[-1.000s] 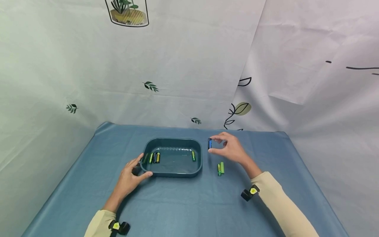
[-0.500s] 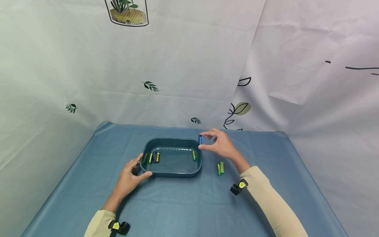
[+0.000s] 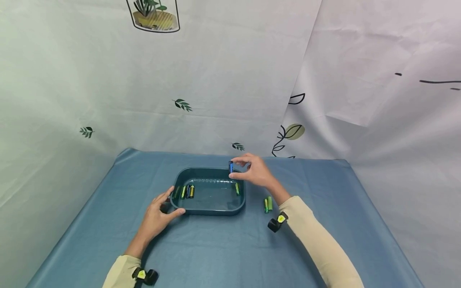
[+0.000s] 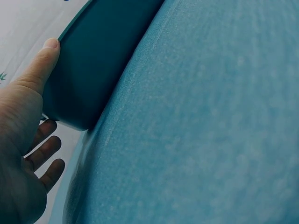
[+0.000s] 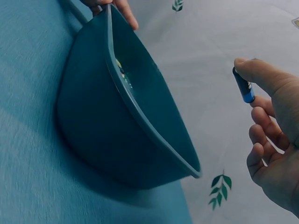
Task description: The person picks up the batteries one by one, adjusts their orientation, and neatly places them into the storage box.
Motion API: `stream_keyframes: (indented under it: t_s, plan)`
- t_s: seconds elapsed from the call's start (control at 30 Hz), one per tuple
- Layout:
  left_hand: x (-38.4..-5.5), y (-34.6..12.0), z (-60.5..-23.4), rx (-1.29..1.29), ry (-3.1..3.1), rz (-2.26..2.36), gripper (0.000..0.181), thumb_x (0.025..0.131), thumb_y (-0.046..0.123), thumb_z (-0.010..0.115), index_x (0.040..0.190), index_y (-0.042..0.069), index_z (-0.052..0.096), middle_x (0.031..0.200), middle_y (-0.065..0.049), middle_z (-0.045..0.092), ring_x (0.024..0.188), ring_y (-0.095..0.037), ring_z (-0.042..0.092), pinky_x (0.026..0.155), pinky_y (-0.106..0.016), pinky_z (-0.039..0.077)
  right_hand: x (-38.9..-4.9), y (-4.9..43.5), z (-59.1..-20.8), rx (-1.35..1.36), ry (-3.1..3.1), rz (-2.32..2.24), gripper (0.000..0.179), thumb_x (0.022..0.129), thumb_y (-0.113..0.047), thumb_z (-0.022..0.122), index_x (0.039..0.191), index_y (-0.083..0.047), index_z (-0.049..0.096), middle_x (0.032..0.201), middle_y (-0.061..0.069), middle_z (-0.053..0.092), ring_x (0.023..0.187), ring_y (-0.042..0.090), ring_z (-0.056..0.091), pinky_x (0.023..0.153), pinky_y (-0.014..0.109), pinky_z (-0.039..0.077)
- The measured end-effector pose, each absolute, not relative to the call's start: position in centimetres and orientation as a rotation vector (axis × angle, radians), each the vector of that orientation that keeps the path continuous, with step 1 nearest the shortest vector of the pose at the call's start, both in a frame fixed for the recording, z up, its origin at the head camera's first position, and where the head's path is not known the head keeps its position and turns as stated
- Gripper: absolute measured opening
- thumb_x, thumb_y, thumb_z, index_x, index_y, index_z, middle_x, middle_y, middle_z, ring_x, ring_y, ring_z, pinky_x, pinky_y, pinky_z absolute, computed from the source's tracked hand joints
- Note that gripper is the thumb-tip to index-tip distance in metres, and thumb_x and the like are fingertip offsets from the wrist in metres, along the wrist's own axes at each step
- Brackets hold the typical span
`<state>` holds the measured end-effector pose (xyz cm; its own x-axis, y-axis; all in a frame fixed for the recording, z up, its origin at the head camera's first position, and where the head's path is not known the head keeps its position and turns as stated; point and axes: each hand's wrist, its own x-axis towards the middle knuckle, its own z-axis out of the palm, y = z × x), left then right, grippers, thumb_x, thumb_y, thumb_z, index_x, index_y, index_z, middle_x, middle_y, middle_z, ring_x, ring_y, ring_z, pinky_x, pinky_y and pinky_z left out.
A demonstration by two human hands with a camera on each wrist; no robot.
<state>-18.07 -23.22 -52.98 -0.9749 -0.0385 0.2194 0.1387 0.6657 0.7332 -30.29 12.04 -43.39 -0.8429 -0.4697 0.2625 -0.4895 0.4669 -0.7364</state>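
Pinching the blue battery point(image 3: 231, 167) lengthwise between thumb and fingertip, the right hand point(image 3: 255, 171) on my feed hangs above the far-right corner of the tray point(image 3: 208, 213), left hand point(image 3: 155, 218) spread against its left end.

"What hangs at the back?"
"A pale, creased sheet point(image 3: 230, 68), with a printed plant jar point(image 3: 155, 20) cut off by the head view's top edge."
"And lower down?"
"Three green leaf sprigs point(image 3: 184, 105) and, farther right, an olive leaf print point(image 3: 296, 132) with dark outlines."
"Beneath?"
"A blue cloth point(image 3: 216, 252), spread out."
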Motion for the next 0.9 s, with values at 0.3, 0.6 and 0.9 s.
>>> stream_keyframes:
  t_s: [0.3, 0.6, 0.9]
  plan:
    - [-18.1, -23.2, -53.1, -0.087, -2.657, -1.206, 0.091, 0.081, 0.041, 0.088, 0.158, 0.019, 0.043, 0.151, -0.026, 0.046, 0.123, -0.042, 0.053, 0.093, -0.065, 0.046, -30.9, 10.1, -43.8, 0.902, -2.655, 1.387, 0.050, 0.084, -0.032, 0.087, 0.129, -0.016, 0.073, 0.114, 0.007, 0.065, 0.100, 0.019, 0.059, 0.080, 0.038, 0.052]
    - [-18.1, -23.2, -53.1, -0.082, -2.665, -1.211, 0.091, 0.081, 0.041, 0.087, 0.158, 0.020, 0.042, 0.151, -0.025, 0.046, 0.123, -0.042, 0.054, 0.093, -0.065, 0.047, -30.8, 7.9, -44.1, 0.873, -2.690, 1.350, 0.051, 0.085, -0.035, 0.085, 0.131, -0.018, 0.072, 0.113, 0.004, 0.064, 0.099, 0.017, 0.058, 0.081, 0.038, 0.051]
    - [-18.1, -23.2, -53.0, -0.079, -2.660, -1.201, 0.091, 0.081, 0.041, 0.088, 0.158, 0.020, 0.043, 0.149, -0.024, 0.049, 0.119, -0.040, 0.055, 0.092, -0.063, 0.047, -30.0, 5.8, -44.7, 0.744, -2.711, 1.441, 0.048, 0.085, -0.036, 0.086, 0.128, -0.019, 0.073, 0.112, -0.001, 0.062, 0.096, 0.016, 0.056, 0.075, 0.034, 0.050]
